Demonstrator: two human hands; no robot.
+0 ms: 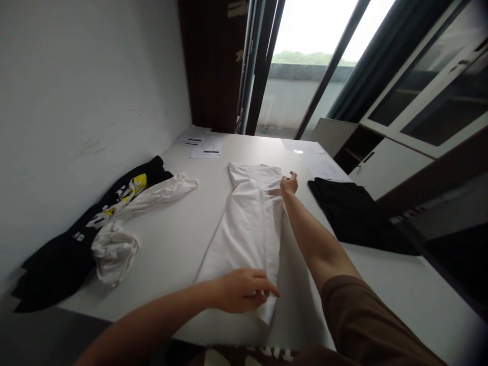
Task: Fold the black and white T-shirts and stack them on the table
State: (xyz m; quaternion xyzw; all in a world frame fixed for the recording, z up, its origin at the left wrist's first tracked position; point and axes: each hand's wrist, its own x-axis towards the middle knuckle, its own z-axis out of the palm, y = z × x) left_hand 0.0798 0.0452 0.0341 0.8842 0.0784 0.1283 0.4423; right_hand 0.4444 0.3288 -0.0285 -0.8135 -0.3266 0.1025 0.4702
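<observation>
A white shirt (246, 223) lies lengthwise on the white table (171, 284), its right part folded inward along a long straight edge. At its far right corner, my right hand (288, 183) has fingers closed on the cloth's edge. Over the near end rests my left hand (244, 290), index finger stretched out and the other fingers loosely bent. No cloth shows gripped in the left hand, though its underside is hidden.
Along the left wall lie a black garment with yellow and white print (125, 190) and a crumpled white garment (116, 249). A folded black cloth (351, 216) lies to the right. Paper sheets (206, 145) sit at the far left corner, with more sheets (320, 162) at the far right.
</observation>
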